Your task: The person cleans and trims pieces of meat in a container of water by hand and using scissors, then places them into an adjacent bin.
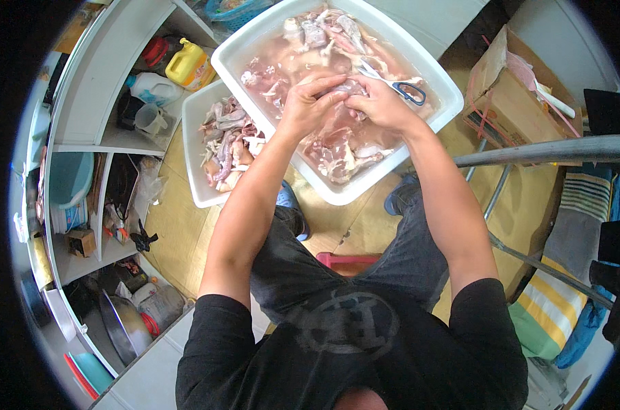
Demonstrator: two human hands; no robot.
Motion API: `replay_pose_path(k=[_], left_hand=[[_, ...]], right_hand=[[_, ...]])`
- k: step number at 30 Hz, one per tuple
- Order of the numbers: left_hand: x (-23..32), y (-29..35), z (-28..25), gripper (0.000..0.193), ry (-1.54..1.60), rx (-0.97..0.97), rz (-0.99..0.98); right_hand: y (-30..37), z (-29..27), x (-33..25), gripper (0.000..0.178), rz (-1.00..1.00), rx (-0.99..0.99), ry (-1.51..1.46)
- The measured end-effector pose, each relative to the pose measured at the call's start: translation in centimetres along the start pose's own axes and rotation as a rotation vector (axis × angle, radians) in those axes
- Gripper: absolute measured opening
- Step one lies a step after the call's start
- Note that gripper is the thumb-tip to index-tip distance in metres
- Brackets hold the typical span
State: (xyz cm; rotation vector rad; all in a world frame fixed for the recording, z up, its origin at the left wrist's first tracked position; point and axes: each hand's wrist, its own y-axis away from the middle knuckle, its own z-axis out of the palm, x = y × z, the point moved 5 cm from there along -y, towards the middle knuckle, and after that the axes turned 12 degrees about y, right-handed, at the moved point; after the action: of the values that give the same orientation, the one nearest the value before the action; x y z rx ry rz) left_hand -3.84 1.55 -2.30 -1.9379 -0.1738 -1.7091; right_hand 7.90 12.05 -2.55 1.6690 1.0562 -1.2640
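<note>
Both my hands meet over a large white tub (453, 99) of pinkish water and poultry pieces. My left hand (306, 106) and my right hand (385, 106) are closed on a raw piece of poultry (351, 87), partly hidden by the fingers. Scissors with blue handles (411, 93) sit just behind my right hand; whether its fingers touch them cannot be told. Pale poultry pieces (347, 160) lie in the water nearer me, and more are heaped at the far side. A smaller white tub (195, 174) to the left, partly under the large one, holds cut poultry pieces (229, 140).
Shelves (84, 150) on the left hold a yellow jug (190, 66), a clear measuring cup (149, 118) and basins. To the right are a cardboard box (505, 89) and a metal pipe (556, 149). A red stool (347, 261) is between my legs.
</note>
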Motion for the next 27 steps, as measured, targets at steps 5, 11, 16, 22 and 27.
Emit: replay_pose_path(k=[5,11,16,22,27], left_hand=[[0.5,-0.6,0.6,0.021,-0.028,0.073,0.108],[0.5,-0.9,1.2,0.012,-0.155,0.253,-0.059],[0.5,-1.2,0.1,0.016,-0.334,0.316,-0.064],[1.6,-0.8,0.9,0.018,-0.118,0.187,-0.032],[0.6,0.2,1.6,0.015,-0.115,0.289,0.099]], right_hand=[[-0.8,-0.5,0.9,0.038,-0.043,0.098,0.014],[-0.6,-0.7,1.0,0.038,-0.025,0.134,0.113],[0.8,-0.3,-0.6,0.039,0.008,0.186,0.179],[0.7,-1.0,0.5,0.039,-0.018,0.241,0.255],[0.3,0.2,1.3,0.035,-0.022,0.301,0.226]])
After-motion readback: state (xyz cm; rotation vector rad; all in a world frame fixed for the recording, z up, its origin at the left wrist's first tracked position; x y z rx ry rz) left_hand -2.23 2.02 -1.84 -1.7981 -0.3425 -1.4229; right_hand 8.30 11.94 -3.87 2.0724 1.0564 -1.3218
